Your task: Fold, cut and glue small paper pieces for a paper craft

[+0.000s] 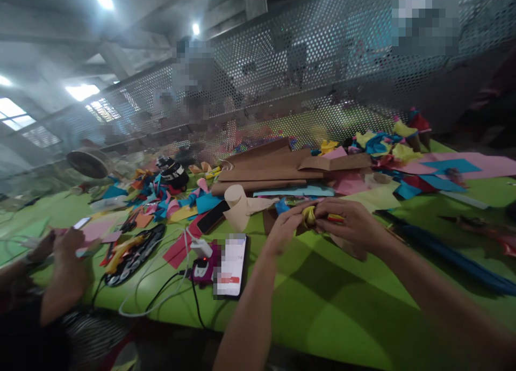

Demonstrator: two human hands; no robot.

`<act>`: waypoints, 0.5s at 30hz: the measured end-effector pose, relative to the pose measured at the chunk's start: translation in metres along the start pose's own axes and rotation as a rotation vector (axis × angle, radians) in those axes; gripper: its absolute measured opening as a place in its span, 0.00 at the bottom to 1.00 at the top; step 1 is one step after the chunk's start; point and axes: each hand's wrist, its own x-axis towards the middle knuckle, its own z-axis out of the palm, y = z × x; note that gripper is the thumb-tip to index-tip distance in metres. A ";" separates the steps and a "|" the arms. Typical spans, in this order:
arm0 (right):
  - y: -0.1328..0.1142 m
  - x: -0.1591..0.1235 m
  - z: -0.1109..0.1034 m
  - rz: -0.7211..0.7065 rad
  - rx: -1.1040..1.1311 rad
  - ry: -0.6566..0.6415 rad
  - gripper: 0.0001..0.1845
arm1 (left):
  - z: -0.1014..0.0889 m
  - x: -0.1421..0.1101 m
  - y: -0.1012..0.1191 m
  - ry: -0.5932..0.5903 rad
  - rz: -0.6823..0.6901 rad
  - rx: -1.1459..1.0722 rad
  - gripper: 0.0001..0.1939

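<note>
My left hand (287,227) and my right hand (351,221) meet above the green table. Between them is a small bunched yellow felt-like piece (308,215), and the fingers of both hands are closed on it. A thin red-and-yellow stick (335,218) shows under my right fingers; its kind is unclear. Brown felt-like material (350,247) hangs below my right hand, and a bit of blue (281,205) lies just beyond my left fingers. My fingertips are partly hidden. To the left of my left forearm lies a lit phone (234,266).
Brown sheets (266,166) are stacked behind my hands, near a beige roll (235,195). A purple power strip (204,269) with trailing cables, a dark phone (213,217) and a glue gun (123,252) lie left. Another person's hands (66,242) hold a phone. Coloured scraps (387,145) cover the back.
</note>
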 end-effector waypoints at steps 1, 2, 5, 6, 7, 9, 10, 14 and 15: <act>0.000 0.000 0.000 0.003 -0.002 -0.004 0.09 | 0.001 -0.001 0.002 0.000 0.007 0.017 0.23; 0.001 0.000 0.000 0.004 -0.005 -0.005 0.09 | 0.001 -0.001 0.005 0.001 0.015 0.036 0.23; 0.003 -0.001 0.001 0.006 -0.012 0.002 0.09 | 0.003 -0.003 0.011 -0.006 0.029 0.092 0.22; 0.003 -0.001 0.002 0.008 -0.013 0.004 0.09 | 0.004 -0.004 0.013 -0.006 0.033 0.106 0.22; 0.004 -0.001 0.002 0.008 -0.013 0.007 0.08 | 0.004 -0.004 0.013 -0.005 0.036 0.116 0.22; 0.004 -0.002 0.003 0.011 -0.009 0.012 0.07 | 0.003 -0.004 0.013 -0.005 0.042 0.123 0.22; 0.004 -0.002 0.003 0.014 -0.006 0.015 0.07 | 0.003 -0.004 0.012 -0.006 0.043 0.121 0.22; 0.002 -0.002 0.003 0.033 0.006 0.017 0.07 | 0.002 -0.004 0.007 -0.004 0.045 0.117 0.23; 0.001 -0.002 0.004 0.041 0.007 0.016 0.08 | 0.002 -0.004 0.006 0.000 0.044 0.115 0.23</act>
